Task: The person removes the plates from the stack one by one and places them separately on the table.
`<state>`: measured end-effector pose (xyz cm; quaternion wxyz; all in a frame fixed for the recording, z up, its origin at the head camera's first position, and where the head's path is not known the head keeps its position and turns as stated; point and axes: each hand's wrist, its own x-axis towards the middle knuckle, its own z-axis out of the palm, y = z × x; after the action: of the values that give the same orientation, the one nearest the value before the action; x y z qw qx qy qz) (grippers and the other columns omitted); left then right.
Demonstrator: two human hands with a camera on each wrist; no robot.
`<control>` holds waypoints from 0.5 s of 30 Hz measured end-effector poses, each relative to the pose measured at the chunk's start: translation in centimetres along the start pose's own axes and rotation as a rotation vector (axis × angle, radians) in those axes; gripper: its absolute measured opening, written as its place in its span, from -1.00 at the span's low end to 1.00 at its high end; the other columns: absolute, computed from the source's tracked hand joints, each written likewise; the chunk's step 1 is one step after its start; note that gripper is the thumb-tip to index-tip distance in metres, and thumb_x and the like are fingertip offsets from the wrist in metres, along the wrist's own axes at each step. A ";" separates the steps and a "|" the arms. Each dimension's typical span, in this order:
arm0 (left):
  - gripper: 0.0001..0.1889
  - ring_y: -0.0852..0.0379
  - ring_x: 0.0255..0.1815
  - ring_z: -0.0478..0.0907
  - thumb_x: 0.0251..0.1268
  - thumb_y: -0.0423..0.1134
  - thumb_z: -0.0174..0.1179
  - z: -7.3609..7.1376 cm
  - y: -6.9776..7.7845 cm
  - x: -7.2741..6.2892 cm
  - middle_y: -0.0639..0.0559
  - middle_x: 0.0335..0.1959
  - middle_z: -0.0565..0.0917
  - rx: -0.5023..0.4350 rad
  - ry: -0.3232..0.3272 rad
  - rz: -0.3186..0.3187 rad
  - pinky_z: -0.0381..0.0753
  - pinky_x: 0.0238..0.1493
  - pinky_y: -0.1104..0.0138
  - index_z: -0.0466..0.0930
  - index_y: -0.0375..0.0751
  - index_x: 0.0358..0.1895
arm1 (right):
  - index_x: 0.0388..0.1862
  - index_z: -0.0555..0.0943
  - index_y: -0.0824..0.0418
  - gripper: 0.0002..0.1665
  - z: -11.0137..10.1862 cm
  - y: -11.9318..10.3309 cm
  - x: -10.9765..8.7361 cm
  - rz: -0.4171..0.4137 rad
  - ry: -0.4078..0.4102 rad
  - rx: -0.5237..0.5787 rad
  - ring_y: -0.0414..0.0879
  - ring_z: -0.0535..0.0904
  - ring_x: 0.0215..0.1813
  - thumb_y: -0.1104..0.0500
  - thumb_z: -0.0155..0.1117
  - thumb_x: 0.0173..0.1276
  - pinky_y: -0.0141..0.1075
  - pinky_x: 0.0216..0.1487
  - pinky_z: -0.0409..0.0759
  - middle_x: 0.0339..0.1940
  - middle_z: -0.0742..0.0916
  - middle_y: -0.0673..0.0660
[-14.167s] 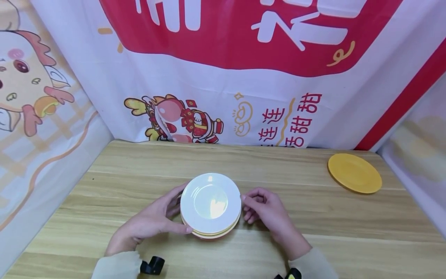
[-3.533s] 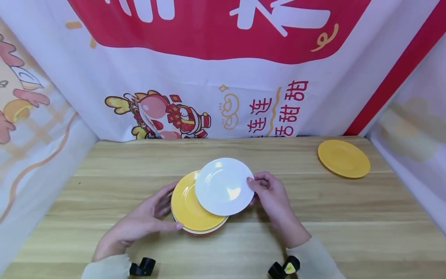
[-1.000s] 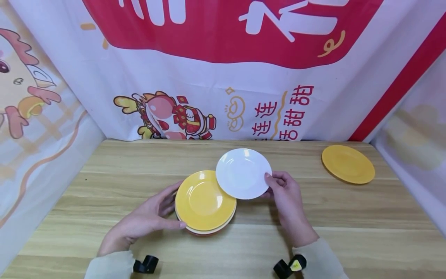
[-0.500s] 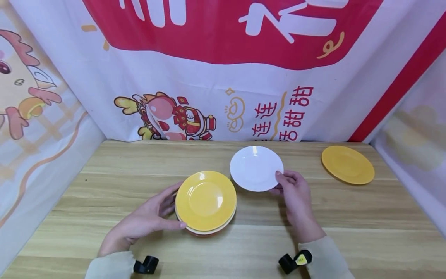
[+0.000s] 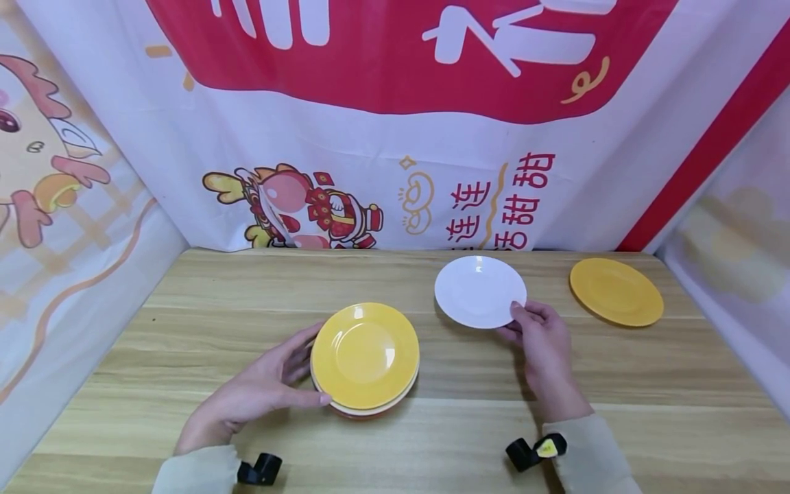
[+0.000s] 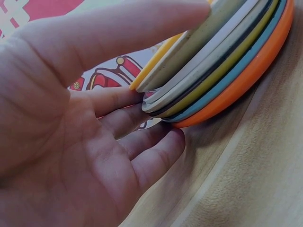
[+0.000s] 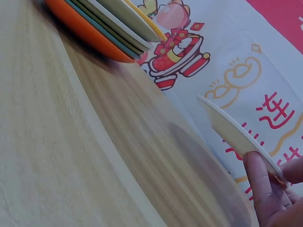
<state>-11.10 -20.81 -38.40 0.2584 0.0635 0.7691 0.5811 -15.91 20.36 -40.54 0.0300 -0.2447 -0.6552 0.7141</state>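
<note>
My right hand pinches a white plate by its near right rim, thumb on top and fingers beneath. In the right wrist view that white plate is tilted above the table, its shadow falling below. A stack of plates stands at the middle, with a yellow plate on top. In the left wrist view, cream, grey, olive and teal rims show beneath it, and an orange plate is lowest. My left hand lies spread along the stack's left side, the extended thumb at the front rim, fingertips touching the edges.
Another yellow plate lies at the back right of the wooden table. A printed white and red cloth hangs along the back edge, with more cloth at both sides.
The white plate has come off the top of the stack in my right hand and moved right and back, baring the yellow plate. My left hand has stayed at the stack.
</note>
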 end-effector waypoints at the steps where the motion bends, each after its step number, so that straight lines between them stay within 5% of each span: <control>1: 0.18 -0.26 0.80 0.08 0.15 -0.21 0.65 0.0 0.0 0.0 -0.06 0.82 0.06 -0.001 0.000 0.002 0.24 0.75 -0.06 0.03 0.13 0.77 | 0.51 0.34 0.31 -0.42 -0.1 0.0 0.1 0.004 0.003 -0.002 -0.28 0.76 -0.12 0.06 0.19 0.70 -0.42 0.05 0.86 0.21 0.70 0.20; 15: 0.18 -0.25 0.80 0.08 0.16 -0.23 0.64 0.0 0.1 -0.1 -0.07 0.82 0.06 -0.006 -0.004 0.009 0.24 0.75 -0.04 0.02 0.10 0.77 | 0.65 0.23 0.31 -0.35 -1.6 -0.2 1.0 0.068 0.010 0.042 -0.25 0.69 0.06 0.12 0.09 0.73 -0.40 0.19 0.82 0.27 0.56 0.14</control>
<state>-11.04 -20.77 -38.31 0.2577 0.0674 0.7664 0.5845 -16.25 22.26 -40.70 0.0140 -0.2699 -0.6312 0.7270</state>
